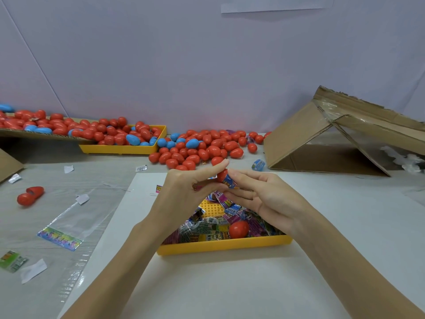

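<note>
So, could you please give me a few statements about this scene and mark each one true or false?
1. The left hand and right hand hold a wrapped red egg above the near yellow tray. True.
2. That tray holds only blue eggs. False: it holds printed wrappers and one loose red egg.
3. Most eggs in the back pile are red. True.
4. The cardboard box lies on the left. False: it is on the right.
</note>
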A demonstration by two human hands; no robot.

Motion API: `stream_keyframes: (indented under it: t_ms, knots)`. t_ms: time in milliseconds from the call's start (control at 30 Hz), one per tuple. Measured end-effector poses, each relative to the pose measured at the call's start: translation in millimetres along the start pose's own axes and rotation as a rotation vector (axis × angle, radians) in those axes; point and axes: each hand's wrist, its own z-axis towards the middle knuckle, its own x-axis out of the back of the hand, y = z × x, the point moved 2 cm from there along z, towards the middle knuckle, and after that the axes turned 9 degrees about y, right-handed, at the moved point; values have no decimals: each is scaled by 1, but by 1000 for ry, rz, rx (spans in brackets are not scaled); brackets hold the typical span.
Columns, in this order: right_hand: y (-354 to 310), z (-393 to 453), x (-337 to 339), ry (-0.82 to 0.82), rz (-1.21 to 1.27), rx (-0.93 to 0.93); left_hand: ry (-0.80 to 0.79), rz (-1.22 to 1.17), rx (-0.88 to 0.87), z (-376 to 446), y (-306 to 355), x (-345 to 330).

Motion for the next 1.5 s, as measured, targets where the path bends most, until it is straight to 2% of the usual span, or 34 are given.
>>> stream_keyframes:
  t_ms: [167,433,600,700,933,1233,1400,1500]
  knots:
    - [1,0,-1,2,28,-65,-53,-10,45,1,-7,2]
    - [6,0,-2,-10,-55,2,-106,104,-95,2,-7,7]
    - [7,1,-5,4,94,-181,-107,104,-125,4,-5,7]
    - [6,1,-5,21,181,-254,-95,64,-78,4,-4,6]
    - [2,0,-4,-18,202,-244,-28,-279,182,2,-5,-1]
    - [6,1,-4,-30,220,-278,-42,-229,198,0,-7,2]
    - [5,2,-3,9,194,-246,-37,-173,152,0,-9,-3]
    - [4,4,0,58,35,-14,-59,-128,102,0,-9,-7]
